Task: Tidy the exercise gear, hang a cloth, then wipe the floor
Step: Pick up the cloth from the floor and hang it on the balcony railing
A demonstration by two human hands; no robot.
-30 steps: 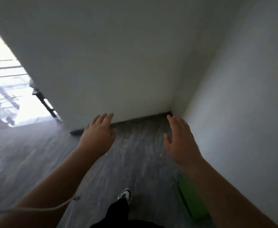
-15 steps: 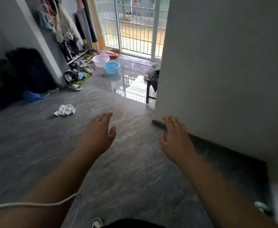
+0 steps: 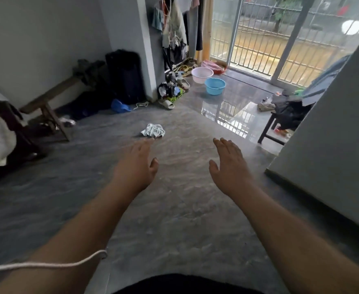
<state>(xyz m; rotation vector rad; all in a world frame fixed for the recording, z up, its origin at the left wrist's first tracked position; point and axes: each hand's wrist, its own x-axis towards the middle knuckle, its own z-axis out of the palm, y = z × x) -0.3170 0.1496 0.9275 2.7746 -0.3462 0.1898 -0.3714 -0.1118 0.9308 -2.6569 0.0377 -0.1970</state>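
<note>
A crumpled white cloth (image 3: 153, 130) lies on the grey floor (image 3: 174, 209) in the middle of the room. My left hand (image 3: 137, 166) is stretched out in front of me with straight fingers, its tips just short of the cloth, holding nothing. My right hand (image 3: 229, 166) is held out beside it, fingers straight and empty, further right of the cloth. Clothes hang on a rack (image 3: 174, 28) by the pillar at the back.
A wooden bench (image 3: 47, 100) stands at the left wall, a black suitcase (image 3: 124, 77) beside the pillar. A pink basin (image 3: 202, 74) and a blue basin (image 3: 215, 85) sit near the barred glass door. A dark stool (image 3: 280, 124) with clothes and a white wall (image 3: 333, 155) are on the right.
The view has swung left from the wall corner into the room; the cloth now sits closer to my hands. A green object seen by the wall earlier is out of view.
</note>
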